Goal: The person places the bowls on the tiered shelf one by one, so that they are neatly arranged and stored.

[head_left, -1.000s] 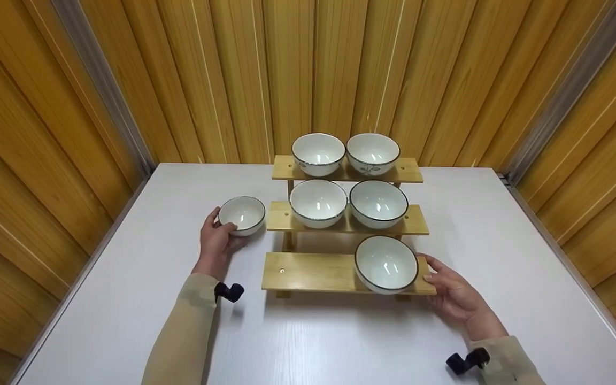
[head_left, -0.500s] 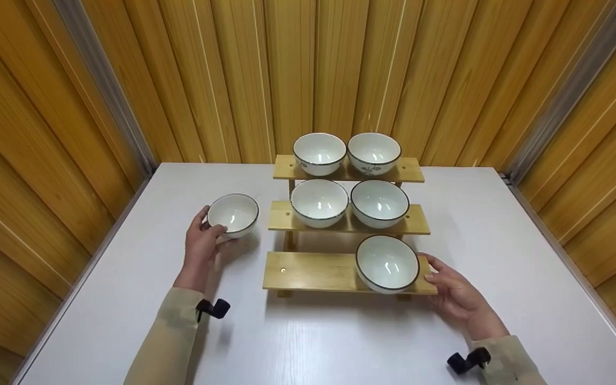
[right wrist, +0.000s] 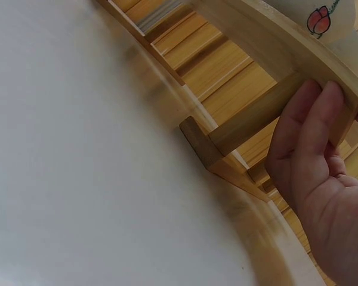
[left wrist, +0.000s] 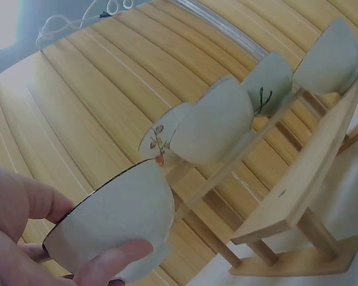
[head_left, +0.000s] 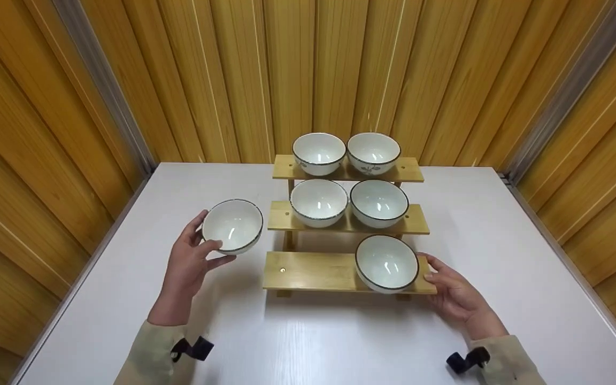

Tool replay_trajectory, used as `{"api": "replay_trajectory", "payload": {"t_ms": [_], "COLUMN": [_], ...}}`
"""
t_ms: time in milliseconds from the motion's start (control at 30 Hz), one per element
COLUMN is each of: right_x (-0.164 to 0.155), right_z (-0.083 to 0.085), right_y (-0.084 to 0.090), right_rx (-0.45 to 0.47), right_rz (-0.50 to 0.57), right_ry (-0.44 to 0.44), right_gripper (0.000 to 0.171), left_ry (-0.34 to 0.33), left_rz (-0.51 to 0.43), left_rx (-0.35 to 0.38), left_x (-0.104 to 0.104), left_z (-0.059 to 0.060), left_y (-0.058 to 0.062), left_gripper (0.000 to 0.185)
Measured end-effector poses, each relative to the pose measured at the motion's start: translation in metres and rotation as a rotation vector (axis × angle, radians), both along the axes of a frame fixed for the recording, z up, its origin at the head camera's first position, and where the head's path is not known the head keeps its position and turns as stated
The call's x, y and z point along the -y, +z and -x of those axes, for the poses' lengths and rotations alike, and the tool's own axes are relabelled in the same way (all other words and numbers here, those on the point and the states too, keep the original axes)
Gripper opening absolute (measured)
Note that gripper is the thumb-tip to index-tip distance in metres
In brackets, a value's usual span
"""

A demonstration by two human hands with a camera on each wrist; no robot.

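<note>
My left hand (head_left: 190,259) holds a white bowl (head_left: 233,227) with a dark rim, left of a three-step wooden rack (head_left: 308,272). In the left wrist view the bowl (left wrist: 119,220) is raised, with thumb and fingers on opposite sides of it. My right hand (head_left: 455,294) grips the right end of the rack's lowest board. The right wrist view shows its fingers (right wrist: 313,119) under that board (right wrist: 286,44), beside a round leg. A similar bowl (head_left: 386,264) stands on the lowest board's right half, close to that hand.
Two bowls stand on the middle board, a left one (head_left: 318,203) and a right one (head_left: 379,203). On the top board are another left bowl (head_left: 319,154) and right bowl (head_left: 374,154). The white table (head_left: 308,347) has wood-patterned walls (head_left: 335,69) around it.
My left hand has drawn the bowl back toward me and raised it; it first went left, then slightly right. The right hand and rack stay nearly as they were.
</note>
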State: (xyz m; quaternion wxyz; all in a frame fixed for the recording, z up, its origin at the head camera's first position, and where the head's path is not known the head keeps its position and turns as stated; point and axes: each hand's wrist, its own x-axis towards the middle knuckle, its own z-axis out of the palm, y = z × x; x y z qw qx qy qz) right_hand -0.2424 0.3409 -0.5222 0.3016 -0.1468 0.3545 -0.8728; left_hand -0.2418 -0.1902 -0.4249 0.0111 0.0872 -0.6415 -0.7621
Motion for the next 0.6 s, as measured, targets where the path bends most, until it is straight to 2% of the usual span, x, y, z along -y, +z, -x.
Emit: {"api": "replay_trajectory", "payload": {"t_ms": [167,300,600], "right_x": [0.0,0.0,0.0], "right_z": [0.0,0.0,0.0], "right_y": [-0.001,-0.002,0.0], "right_rx": [0.008,0.005,0.005], "right_rz": [0.001,0.015,-0.009], "right_ry": [-0.004,0.003,-0.011], "right_gripper": [0.055,0.058,0.056], "left_ry": [-0.084,-0.146,-0.25], "left_rz": [0.0,0.002,-0.016], "left_rx": [-0.003,-0.003,0.032], "left_x": [-0.008,-0.019,-0.053], "left_z": [-0.017,-0.025,-0.027], "left_y": [0.008,0.008,0.0], "left_gripper": [0.083,0.081,0.078]}}
